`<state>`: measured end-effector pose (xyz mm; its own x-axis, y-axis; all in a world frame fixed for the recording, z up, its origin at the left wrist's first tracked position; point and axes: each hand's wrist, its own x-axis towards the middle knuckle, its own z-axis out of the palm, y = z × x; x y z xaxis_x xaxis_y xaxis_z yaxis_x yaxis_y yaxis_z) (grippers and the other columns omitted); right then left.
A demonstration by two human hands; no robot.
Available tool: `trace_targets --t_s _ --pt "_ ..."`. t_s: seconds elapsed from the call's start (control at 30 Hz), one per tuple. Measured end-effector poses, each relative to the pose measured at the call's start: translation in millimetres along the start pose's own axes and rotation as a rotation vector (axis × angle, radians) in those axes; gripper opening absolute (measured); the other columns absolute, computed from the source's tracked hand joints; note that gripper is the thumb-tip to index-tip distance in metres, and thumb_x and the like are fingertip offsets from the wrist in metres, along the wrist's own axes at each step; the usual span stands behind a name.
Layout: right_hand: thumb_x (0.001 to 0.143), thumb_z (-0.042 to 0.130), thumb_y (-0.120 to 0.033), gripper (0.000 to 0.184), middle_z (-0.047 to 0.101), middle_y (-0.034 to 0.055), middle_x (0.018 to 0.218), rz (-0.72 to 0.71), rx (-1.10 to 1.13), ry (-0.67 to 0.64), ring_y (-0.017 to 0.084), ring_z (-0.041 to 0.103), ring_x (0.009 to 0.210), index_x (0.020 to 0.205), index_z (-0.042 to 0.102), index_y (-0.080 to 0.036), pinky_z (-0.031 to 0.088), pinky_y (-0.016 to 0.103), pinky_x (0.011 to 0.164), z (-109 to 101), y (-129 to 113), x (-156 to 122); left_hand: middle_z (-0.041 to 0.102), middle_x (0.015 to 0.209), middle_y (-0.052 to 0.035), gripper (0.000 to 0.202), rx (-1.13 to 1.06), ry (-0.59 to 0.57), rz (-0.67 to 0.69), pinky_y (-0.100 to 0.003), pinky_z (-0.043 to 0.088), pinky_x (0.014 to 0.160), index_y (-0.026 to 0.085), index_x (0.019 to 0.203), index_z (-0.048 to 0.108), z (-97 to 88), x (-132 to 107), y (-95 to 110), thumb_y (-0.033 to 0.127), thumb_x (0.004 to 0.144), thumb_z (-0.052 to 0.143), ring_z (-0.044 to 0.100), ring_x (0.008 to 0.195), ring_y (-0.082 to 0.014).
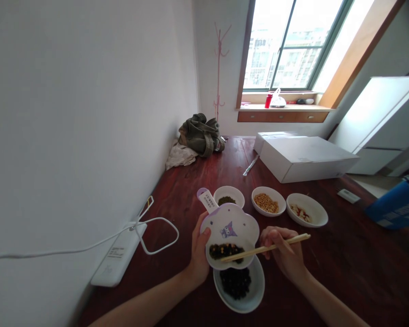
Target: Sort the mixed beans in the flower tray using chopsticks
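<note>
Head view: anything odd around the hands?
The white flower-shaped plate sits tilted in the left hand above a white bowl of dark seeds, so its own dark seeds bunch at the low edge. The right hand holds wooden chopsticks. Nothing looks spilled.

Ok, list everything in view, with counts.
Flower-shaped plate: 1, white with purple cartoon, dark beans on it, in left hand
Chopsticks: 1 pair, pale wood, in right hand
Black-bean bowl: 1, white, below plate
Green-bean bowl: 1, white, beyond plate
Yellow-bean bowl: 1, white, right of green-bean bowl
Red-flecked bowl: 1, white, rightmost
Table: 1, dark reddish wood, under the bowls
Cardboard box: 1, white, far end of table
Cloth bag: 1, olive, far table corner by wall
Power strip: 1, white, table edge by wall
Coat rack: 1, pink, by wall beyond table
Bottle: 1, red, windowsill
Left hand: 1, holding plate
Right hand: 1, holding chopsticks
</note>
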<state>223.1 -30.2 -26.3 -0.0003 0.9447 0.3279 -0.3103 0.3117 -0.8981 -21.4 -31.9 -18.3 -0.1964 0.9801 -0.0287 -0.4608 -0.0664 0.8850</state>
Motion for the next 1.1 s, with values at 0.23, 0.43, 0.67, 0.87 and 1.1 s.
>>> trace_targets --t_s 0.23,0.43,0.67,0.87,1.1 --pt "0.107 0.083 -0.047 0.050 0.073 0.0080 0.061 -0.039 -0.116 -0.027 0.015 0.066 0.047 0.068 0.082 -0.016 0.051 0.021 0.043 -2.9 -11.7 -1.5 0.084 0.127 -0.0105 0.069 -0.006 -0.001 -0.013 -0.047 0.059 0.104 0.022 0.132 0.080 3.0 -1.3 3.3 0.069 0.083 0.091 0.075 0.118 -0.0365" --pt "0.110 0.077 -0.054 0.057 0.072 0.0073 0.062 -0.095 -0.125 0.039 0.016 0.063 0.045 0.066 0.078 -0.018 0.048 0.024 0.039 -5.9 -21.5 4.1 0.084 0.119 -0.0096 0.064 -0.013 -0.147 -0.001 -0.048 0.061 0.102 0.021 0.134 0.077 3.9 -1.1 6.3 0.070 0.093 0.082 0.077 0.114 -0.0367" --pt "0.106 0.084 -0.042 0.043 0.078 0.0079 0.068 -0.153 -0.185 0.026 0.017 0.065 0.050 0.070 0.085 -0.019 0.052 0.028 0.045 -10.8 -30.0 1.5 0.084 0.123 -0.0110 0.063 0.034 -0.104 0.023 -0.049 0.058 0.110 0.021 0.137 0.079 0.1 -0.2 0.9 0.067 0.094 0.081 0.074 0.123 -0.0383" --pt "0.104 0.087 -0.047 0.044 0.076 0.0075 0.065 -0.147 -0.179 -0.015 0.018 0.065 0.051 0.069 0.086 -0.020 0.050 0.027 0.041 -4.8 -32.3 0.7 0.085 0.125 -0.0101 0.057 0.018 -0.147 0.029 -0.048 0.062 0.106 0.022 0.137 0.081 3.8 0.6 1.5 0.063 0.097 0.079 0.077 0.116 -0.0362" --pt "0.106 0.085 -0.055 0.051 0.075 0.0081 0.064 -0.119 -0.145 0.017 0.017 0.063 0.048 0.069 0.084 -0.019 0.048 0.025 0.039 -4.4 -35.8 2.6 0.086 0.117 -0.0082 0.058 -0.007 -0.128 0.035 -0.046 0.063 0.099 0.023 0.133 0.082 8.3 -0.3 3.7 0.066 0.094 0.080 0.078 0.109 -0.0344"
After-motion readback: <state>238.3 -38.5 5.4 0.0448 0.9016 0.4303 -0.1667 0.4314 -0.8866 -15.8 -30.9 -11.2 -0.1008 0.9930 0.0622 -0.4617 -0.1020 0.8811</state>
